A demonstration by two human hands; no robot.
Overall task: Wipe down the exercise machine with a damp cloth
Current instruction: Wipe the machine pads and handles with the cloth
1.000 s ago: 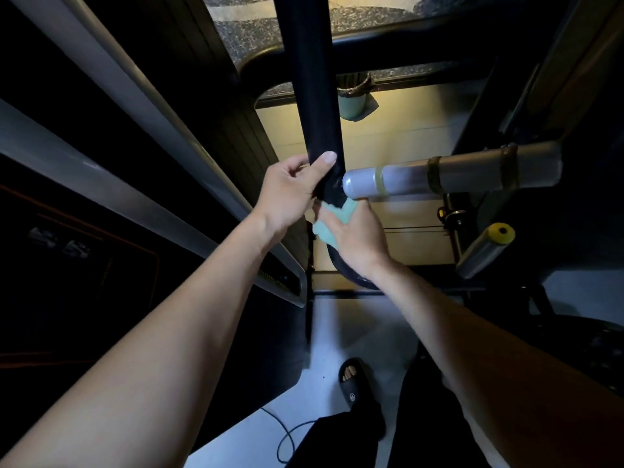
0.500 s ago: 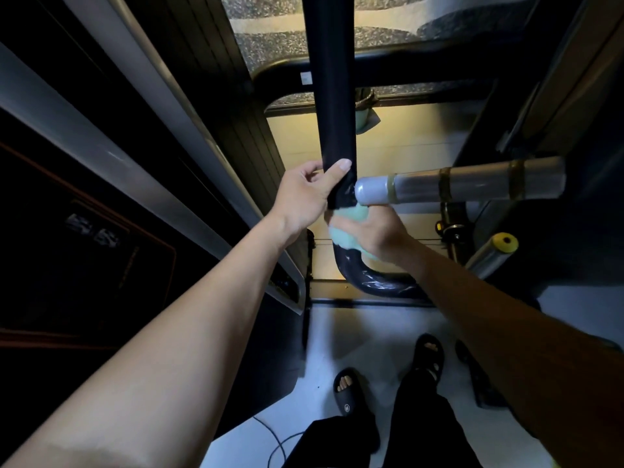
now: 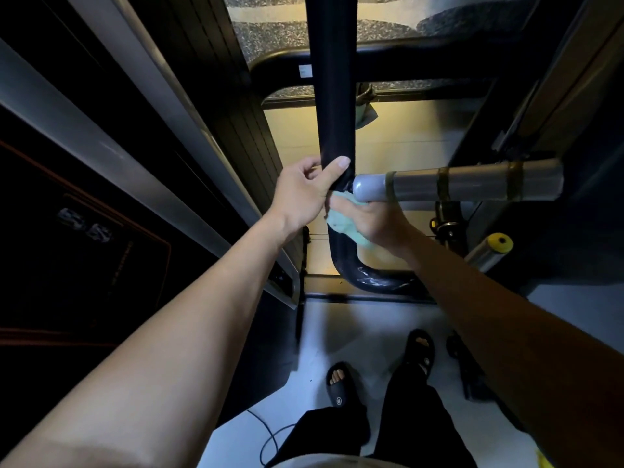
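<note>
So the left hand (image 3: 302, 194) was wrapped around the black upright tube (image 3: 332, 79) dead centre of the frame, thumb hooked over the front, basically steadying it. Right below and touching it, the right hand (image 3: 374, 224) had the pale green cloth (image 3: 344, 226) bunched in its fingers and pressed against the same tube, just under where the silver handle (image 3: 456, 184) sticks out toward the right edge. Looked like mid-wipe on the post itself, working the stretch near the joint.

Below the hands the tube curved into a shiny black bend (image 3: 371, 280) at lower centre, and I'd guess that's next: slide the cloth down and twist the wrist to follow the curve, or hop up onto the silver handle. Either way the grip would need loosening a bit.

Sandalled feet (image 3: 339, 383) stood on the pale floor (image 3: 337, 332) at the bottom.
</note>
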